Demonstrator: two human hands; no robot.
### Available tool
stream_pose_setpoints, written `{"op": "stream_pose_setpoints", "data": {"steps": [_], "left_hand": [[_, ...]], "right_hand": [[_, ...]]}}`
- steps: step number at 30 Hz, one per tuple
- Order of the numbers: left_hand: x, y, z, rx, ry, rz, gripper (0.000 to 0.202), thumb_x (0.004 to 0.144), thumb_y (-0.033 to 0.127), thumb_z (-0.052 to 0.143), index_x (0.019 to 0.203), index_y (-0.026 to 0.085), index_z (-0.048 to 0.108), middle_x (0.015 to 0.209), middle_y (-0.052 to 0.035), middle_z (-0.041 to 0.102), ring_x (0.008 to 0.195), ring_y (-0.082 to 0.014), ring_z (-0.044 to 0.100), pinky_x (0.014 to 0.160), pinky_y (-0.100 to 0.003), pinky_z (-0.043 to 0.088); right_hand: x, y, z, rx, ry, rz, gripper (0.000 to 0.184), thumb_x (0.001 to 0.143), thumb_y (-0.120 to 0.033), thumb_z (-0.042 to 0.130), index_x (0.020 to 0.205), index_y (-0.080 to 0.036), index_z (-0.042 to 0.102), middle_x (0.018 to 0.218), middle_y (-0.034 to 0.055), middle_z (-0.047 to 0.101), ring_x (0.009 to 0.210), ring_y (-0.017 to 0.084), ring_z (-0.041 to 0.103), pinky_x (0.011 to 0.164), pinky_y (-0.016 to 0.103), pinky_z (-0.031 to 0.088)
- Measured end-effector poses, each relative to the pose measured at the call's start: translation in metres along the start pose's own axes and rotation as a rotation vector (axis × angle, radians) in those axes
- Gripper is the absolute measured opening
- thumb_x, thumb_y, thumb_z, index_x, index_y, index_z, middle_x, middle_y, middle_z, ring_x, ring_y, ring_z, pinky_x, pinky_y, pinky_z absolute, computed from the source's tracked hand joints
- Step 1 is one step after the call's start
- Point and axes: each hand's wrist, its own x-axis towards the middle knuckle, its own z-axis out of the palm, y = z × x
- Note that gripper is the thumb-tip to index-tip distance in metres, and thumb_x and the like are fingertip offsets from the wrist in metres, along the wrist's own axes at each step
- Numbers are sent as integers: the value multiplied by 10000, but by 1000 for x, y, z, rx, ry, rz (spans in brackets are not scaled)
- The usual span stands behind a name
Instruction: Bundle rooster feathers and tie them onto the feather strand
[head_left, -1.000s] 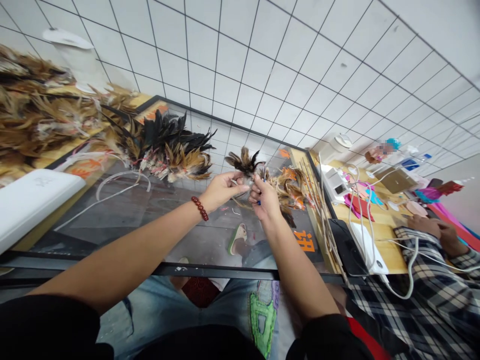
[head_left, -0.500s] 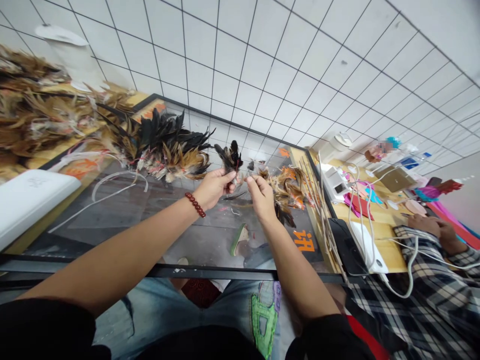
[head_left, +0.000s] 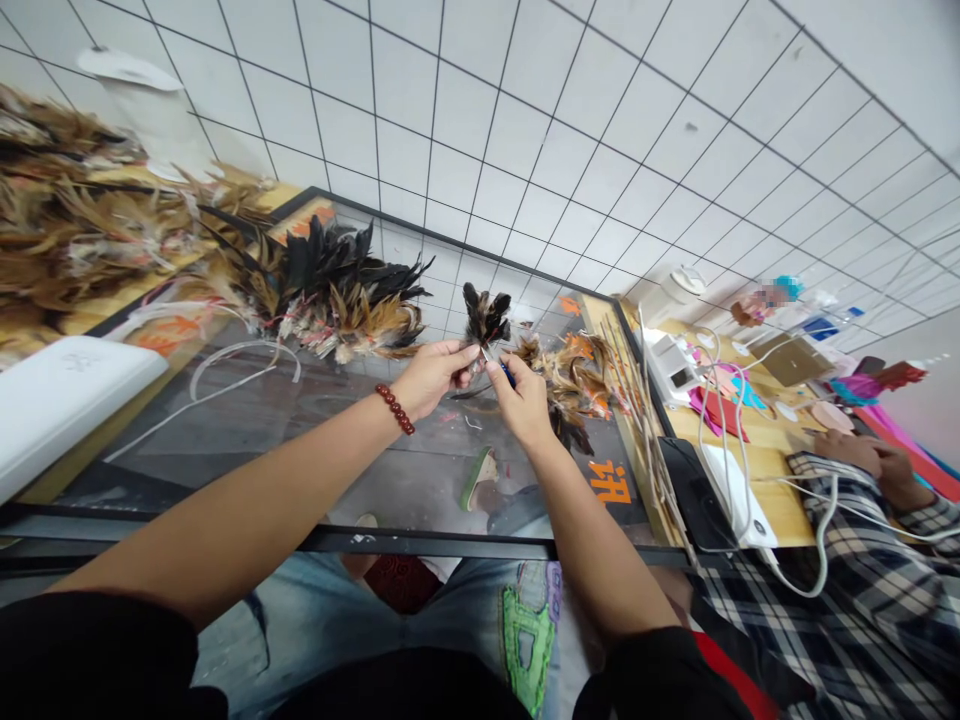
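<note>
My left hand (head_left: 439,375), with a red-brown bead bracelet at the wrist, pinches a small bunch of dark feathers (head_left: 487,315) by its base. The feather tips point up and away from me. In my right hand (head_left: 519,395) is a small blue-handled tool (head_left: 510,373), its pale metal tip touching or very close to the bunch's base; the fingers hide most of it, so its kind is unclear. Left of my hands lies a pile of black and brown feathers (head_left: 330,290). Brown feather bunches (head_left: 577,370) lie just beyond my right hand.
The glass-topped table (head_left: 337,470) has a dark frame. More feathers (head_left: 97,230) and a white box-like object (head_left: 75,400) are at left. Thin sticks (head_left: 637,410) line the right edge. Beyond them are a power bank (head_left: 735,490), cables and another person's hands (head_left: 862,455).
The dark feather bunch has swung right and more upright in my left hand. The blue-handled tool now shows in my right hand, its tip at the bunch's base.
</note>
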Motion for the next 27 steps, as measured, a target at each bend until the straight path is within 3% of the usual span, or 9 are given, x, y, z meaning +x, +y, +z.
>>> {"op": "stream_pose_setpoints", "data": {"steps": [12,27], "left_hand": [[1,-1,-1,77,72,-6,174,737,235,726,669,103,634,578,0,537,451,-49,406,447,-190,329],[2,-4,-1,139,102,9,109,750,183,680,687,100,648,560,6,524,447,-51,396,456,-191,324]], "right_hand": [[-2,-2,-2,-119,-49,-19,358,905,-493,461,952,-211,676,701,-3,613,647,143,525,652,236,385],[-5,-6,-3,-337,-109,-71,390,974,-443,341,957,-209,652,777,28,671,715,170,589,644,246,329]]}}
